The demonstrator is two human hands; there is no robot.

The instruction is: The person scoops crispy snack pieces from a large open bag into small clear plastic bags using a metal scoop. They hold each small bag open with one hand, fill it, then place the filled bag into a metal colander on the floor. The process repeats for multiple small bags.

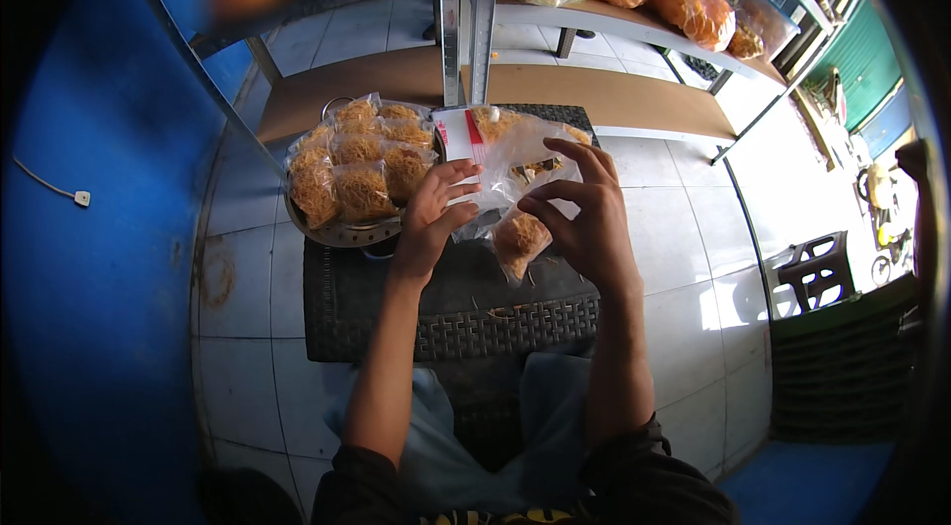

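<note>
My left hand (436, 216) has its fingers apart, beside a clear plastic bag (510, 154). On the bag's other side my right hand (592, 213) brings thumb and forefinger together in a pinch that seems to be on the thin plastic. Just below, a small clear packet (520, 243) of golden-brown shredded snack rests on the black woven-pattern table (446, 302). More loose snack (505, 119) lies behind the plastic, partly hidden by it. Left of my hands, a round metal pan (347, 233) holds several filled packets (362, 190) standing close together.
Metal shelving with wooden boards (594, 99) stands beyond the table, with a post (482, 20) at the middle. Large bags of orange snacks (693, 10) sit on its upper boards. A blue wall (89, 228) is at left; a dark plastic chair (817, 267) is at right.
</note>
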